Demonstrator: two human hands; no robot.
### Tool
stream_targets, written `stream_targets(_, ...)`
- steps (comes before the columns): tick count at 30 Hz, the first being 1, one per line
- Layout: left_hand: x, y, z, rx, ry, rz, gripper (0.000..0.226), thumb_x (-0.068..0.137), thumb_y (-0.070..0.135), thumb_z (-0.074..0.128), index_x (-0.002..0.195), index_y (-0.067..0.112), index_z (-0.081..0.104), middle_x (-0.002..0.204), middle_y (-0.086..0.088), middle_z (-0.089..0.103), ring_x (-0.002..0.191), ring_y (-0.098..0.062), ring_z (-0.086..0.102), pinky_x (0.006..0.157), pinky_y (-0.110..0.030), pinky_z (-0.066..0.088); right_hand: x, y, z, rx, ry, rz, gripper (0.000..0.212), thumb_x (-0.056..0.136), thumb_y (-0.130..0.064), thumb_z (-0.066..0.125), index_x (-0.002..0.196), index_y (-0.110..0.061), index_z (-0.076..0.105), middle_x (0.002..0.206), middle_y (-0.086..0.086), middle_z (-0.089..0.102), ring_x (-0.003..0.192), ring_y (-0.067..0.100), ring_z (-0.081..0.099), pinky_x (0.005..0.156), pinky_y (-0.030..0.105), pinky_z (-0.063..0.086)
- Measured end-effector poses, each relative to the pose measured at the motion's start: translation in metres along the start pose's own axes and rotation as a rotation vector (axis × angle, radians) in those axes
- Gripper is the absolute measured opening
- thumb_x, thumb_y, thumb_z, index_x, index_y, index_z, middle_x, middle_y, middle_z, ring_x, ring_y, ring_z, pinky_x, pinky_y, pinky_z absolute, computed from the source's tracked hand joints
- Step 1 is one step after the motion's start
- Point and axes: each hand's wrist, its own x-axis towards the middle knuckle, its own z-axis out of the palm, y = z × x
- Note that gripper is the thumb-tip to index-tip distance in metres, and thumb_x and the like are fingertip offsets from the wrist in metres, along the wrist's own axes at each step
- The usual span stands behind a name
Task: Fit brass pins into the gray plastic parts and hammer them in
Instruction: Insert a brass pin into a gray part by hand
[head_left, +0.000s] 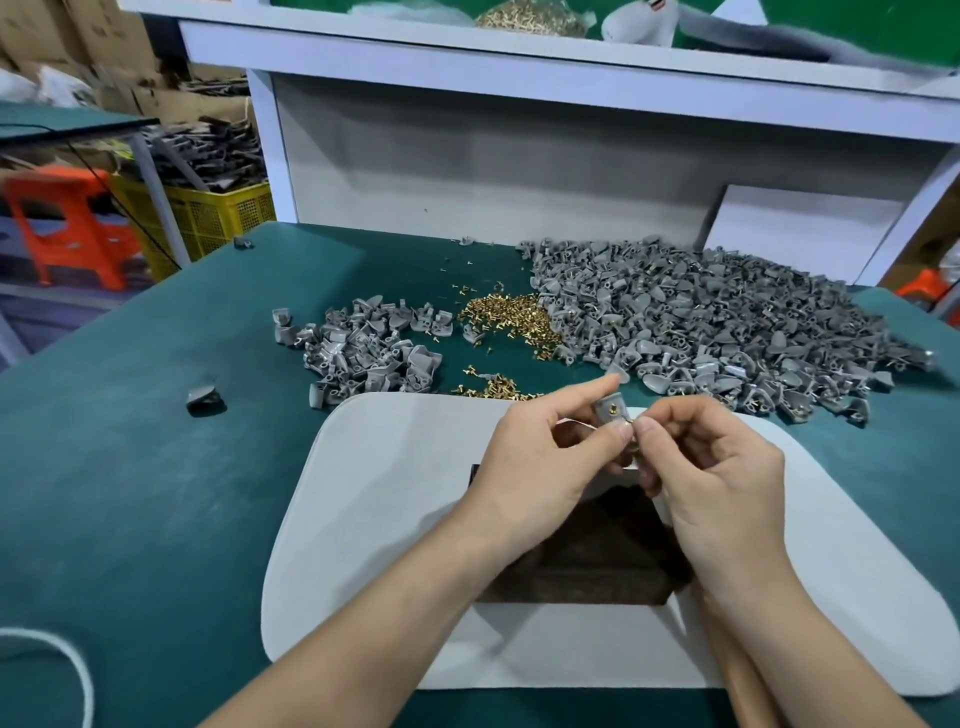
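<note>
Your left grip (540, 462) clasps the part (604, 415); right grip (722, 478) pinches a pin (629, 419); seat it square, mid-frame.

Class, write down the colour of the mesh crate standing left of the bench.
The crate is yellow, best seen in the head view.

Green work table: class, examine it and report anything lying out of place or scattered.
Two small gray plastic parts lie alone on the green table, away from both gray piles: one left of the white mat, another near the far left edge. A few loose brass pins are strewn behind their heap.
</note>
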Motion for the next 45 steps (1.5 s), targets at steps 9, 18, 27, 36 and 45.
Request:
stream_targets(9,0.077,0.033,0.026,0.121,-0.016,-0.05,0.033,0.09,0.026,0.063,0.117,0.01,0.054,0.104,-0.008,0.066,0.072,-0.006,0.063,0.068,-0.024,0.054,0.012,0.024,-0.008,-0.167,0.028,0.084,0.021,0.081,-0.004,0.064,0.067,-0.019,0.056,0.053,-0.006,0.056,0.045,0.011,0.048,0.048,0.022,0.039)
stream_targets(18,0.135,0.015,-0.093,1.627,-0.063,-0.343,0.029,0.094,0.017,0.05,0.118,0.002,0.055,0.11,-0.017,0.062,0.095,-0.032,0.062,0.082,-0.043,0.053,0.012,0.032,-0.008,-0.259,-0.016,0.025,0.022,0.075,-0.002,0.069,0.064,-0.018,0.058,0.052,-0.005,0.055,0.046,0.004,0.046,0.047,0.011,0.033)
stream_targets(27,0.115,-0.003,-0.113,1.928,0.048,-0.199,0.023,0.084,-0.004,0.056,0.102,0.009,0.063,0.085,-0.007,0.055,0.088,-0.032,0.062,0.065,-0.034,0.042,0.011,0.032,-0.009,-0.288,-0.066,0.033,0.021,0.076,-0.004,0.069,0.065,-0.018,0.057,0.054,-0.004,0.054,0.051,0.003,0.046,0.05,0.011,0.035)
stream_targets(36,0.117,0.002,-0.128,1.691,0.118,-0.104,0.026,0.087,0.009,0.064,0.112,0.006,0.059,0.101,-0.019,0.063,0.09,-0.039,0.061,0.071,-0.042,0.052,0.012,0.036,-0.009,-0.269,-0.042,0.055,0.023,0.075,-0.005,0.068,0.062,-0.02,0.057,0.051,-0.01,0.054,0.049,0.004,0.045,0.049,0.013,0.035)
stream_targets(45,0.073,0.024,-0.079,0.8,0.159,-0.036,0.009,0.086,0.025,0.069,0.085,0.02,0.062,0.07,0.002,0.069,0.051,-0.012,0.061,0.051,-0.025,0.049,0.012,0.03,-0.009,-0.153,-0.049,0.127,0.021,0.077,-0.006,0.069,0.064,-0.018,0.059,0.05,-0.009,0.052,0.048,0.009,0.045,0.049,0.024,0.036)
